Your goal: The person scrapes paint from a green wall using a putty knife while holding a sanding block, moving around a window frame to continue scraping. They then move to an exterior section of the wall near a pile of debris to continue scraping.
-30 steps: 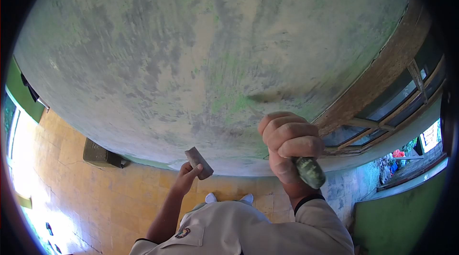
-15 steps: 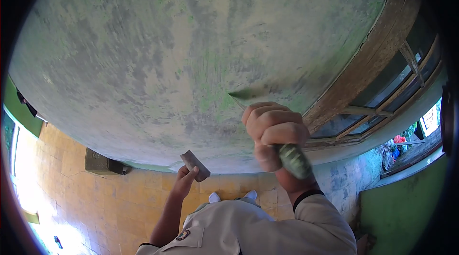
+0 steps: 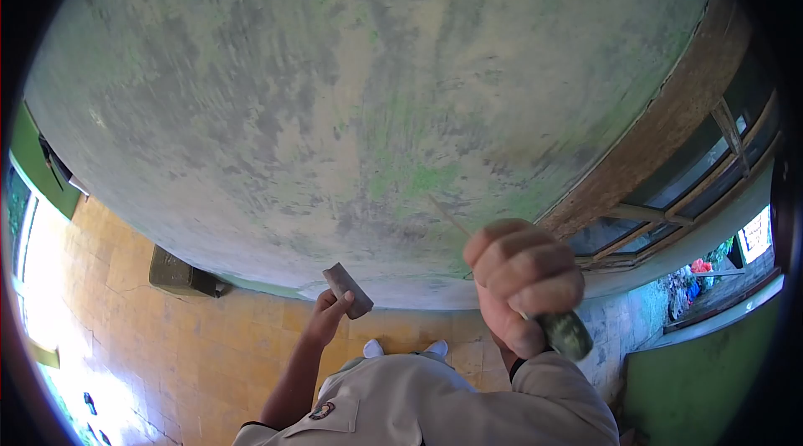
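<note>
My right hand is a fist around the dark green, mottled handle of a tool. A thin blade sticks out past the fingers towards a patchy wall with green and grey paint marks; whether its tip touches cannot be made out. Lower down, my left hand holds a flat, grey-brown rectangular piece between thumb and fingers, close to the wall's lower part.
A wooden window frame with glass panes runs along the right. On the yellow tiled floor a dark box-like block stands at the wall's left. A green low wall is at lower right.
My right hand has moved down and to the right with the tool, and its blade is lower on the wall. My left hand still holds the flat piece. The view has shifted slightly.
</note>
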Available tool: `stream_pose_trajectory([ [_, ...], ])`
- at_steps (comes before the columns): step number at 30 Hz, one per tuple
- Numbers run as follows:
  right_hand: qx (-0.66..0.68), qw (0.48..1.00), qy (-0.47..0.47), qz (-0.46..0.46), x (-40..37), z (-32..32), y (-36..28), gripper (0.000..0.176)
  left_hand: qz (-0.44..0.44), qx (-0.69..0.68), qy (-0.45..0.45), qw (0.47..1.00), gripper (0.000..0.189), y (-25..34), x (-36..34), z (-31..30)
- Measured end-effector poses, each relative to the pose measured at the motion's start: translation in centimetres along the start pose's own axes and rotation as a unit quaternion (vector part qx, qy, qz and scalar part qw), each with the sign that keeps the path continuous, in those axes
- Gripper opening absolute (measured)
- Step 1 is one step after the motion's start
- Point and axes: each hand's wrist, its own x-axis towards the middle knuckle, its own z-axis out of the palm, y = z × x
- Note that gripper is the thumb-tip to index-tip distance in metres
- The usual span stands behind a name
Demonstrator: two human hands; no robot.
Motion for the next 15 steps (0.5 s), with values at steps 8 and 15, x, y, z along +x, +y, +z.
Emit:
stream_pose_trajectory([
  [8, -0.006, 0.999, -0.025, -0.021, 0.3, -0.9, -0.1, 0.022, 0.006, 0.000, 0.003, 1.000, 0.026, -0.3, 0.0, -0.7],
  [15, -0.026, 0.999, 0.006, 0.036, -0.3, -1.3, 1.3, 0.022, -0.003, 0.001, -0.023, 1.000, 0.027, -0.4, 0.5, -0.7],
])
